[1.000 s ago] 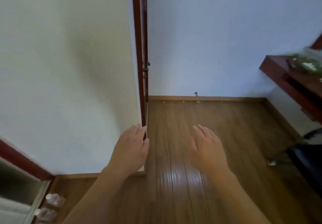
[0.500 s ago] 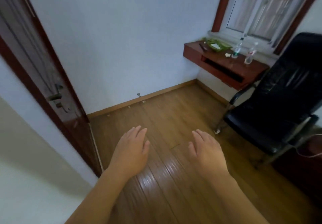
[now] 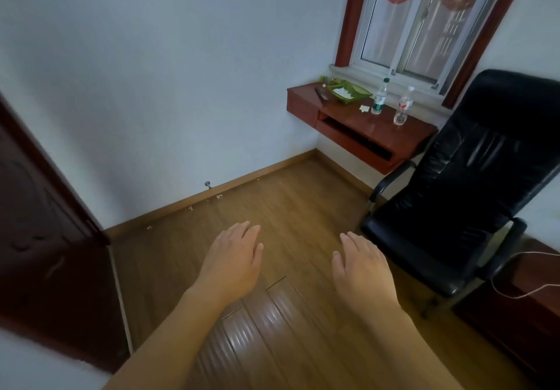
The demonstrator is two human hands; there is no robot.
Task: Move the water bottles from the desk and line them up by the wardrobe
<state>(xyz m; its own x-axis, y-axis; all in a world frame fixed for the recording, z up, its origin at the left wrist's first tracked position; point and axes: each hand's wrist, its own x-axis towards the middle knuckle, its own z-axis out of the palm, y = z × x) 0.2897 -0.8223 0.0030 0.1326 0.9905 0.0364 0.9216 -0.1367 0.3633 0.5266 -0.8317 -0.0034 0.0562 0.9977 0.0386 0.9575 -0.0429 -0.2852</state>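
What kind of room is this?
Probably a small study or bedroom in a home. A wooden desk hangs on the wall under a window, and a black office chair stands beside it on a wood floor.

On the desk (image 3: 357, 118) we found a tray (image 3: 348, 94) at its left end, a bottle (image 3: 378, 98) right of that and a second bottle (image 3: 402, 107) further right. A chair (image 3: 454, 207) stood before the desk, a window (image 3: 424, 26) behind it, a door (image 3: 45, 238) far left.

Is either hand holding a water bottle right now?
No, the left hand and right hand are open and empty; the green-label bottle and red-label bottle stand on the desk.
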